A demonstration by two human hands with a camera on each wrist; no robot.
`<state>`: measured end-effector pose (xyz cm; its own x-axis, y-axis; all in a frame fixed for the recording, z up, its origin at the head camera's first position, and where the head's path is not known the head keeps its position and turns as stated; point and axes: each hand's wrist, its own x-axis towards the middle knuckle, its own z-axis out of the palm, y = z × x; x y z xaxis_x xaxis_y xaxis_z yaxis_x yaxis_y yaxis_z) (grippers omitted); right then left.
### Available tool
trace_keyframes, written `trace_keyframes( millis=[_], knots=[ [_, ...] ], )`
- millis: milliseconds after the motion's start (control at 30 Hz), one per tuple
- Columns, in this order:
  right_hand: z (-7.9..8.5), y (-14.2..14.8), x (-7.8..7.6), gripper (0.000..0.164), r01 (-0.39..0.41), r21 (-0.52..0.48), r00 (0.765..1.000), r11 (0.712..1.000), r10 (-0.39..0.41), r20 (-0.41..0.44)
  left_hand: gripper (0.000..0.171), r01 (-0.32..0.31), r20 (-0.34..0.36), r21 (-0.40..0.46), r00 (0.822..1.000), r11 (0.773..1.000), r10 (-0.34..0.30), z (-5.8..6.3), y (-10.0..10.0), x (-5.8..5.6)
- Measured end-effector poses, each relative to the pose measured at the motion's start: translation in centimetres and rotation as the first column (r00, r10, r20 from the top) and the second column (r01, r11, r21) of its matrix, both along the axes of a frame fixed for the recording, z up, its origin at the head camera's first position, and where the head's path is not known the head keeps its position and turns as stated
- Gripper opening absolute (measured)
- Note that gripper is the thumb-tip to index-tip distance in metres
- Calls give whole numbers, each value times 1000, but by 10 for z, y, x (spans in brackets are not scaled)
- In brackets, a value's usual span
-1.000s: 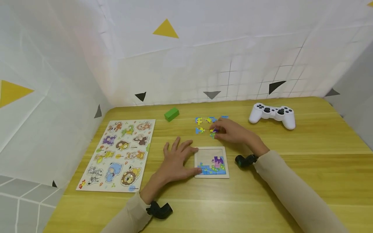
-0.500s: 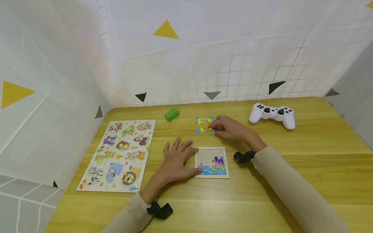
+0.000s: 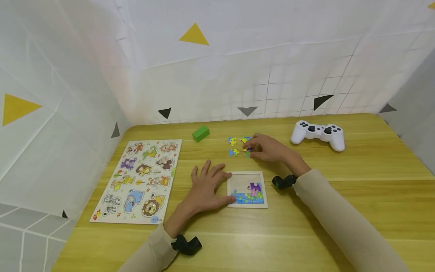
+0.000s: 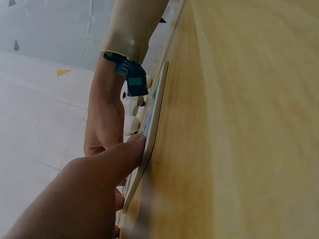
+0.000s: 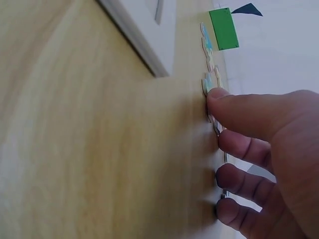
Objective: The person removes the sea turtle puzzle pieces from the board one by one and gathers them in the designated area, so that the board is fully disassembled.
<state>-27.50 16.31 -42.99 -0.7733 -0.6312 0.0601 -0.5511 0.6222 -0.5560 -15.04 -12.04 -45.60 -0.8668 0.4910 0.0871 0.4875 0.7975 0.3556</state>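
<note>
A: What's different now?
B: Very little. The right hand (image 3: 269,149) has edged slightly farther back over the loose pieces, and the blue bit showing past its knuckles a second ago is now out of sight, probably covered.
A: Its fingers?
B: Curled, thumb and forefinger close on either side of a purple puzzle piece (image 3: 249,149). Whether they pinch it or just nudge it along, I can't tell.
A: And the left hand (image 3: 205,192)?
B: Same place: fingers spread wide, gripping nothing, thumb resting over the left rim of the wooden puzzle tray (image 3: 248,206).
A: So where does the work stand?
B: I'd say no further along. The tray sits flat on the tabletop (image 3: 238,238), nearer the person than the loose pieces, its lower part and right side filled. Yellow-and-blue pieces (image 3: 234,152) lie beyond it, so it's still sorting, not fitting.
</note>
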Motion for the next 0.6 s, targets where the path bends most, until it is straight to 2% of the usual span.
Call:
trace_keyframes(
  millis=[300, 600],
  knots=[
    [-2, 7, 5, 38, 23, -105, 999, 994, -20, 33, 71, -3, 6, -1, 1000, 1000, 3, -2, 1, 0],
    [-5, 15, 26, 33, 2, -184, 1000, 983, -4, -8, 71, 2, -2, 17, 1000, 1000, -2, -1, 0, 0]
  ],
)
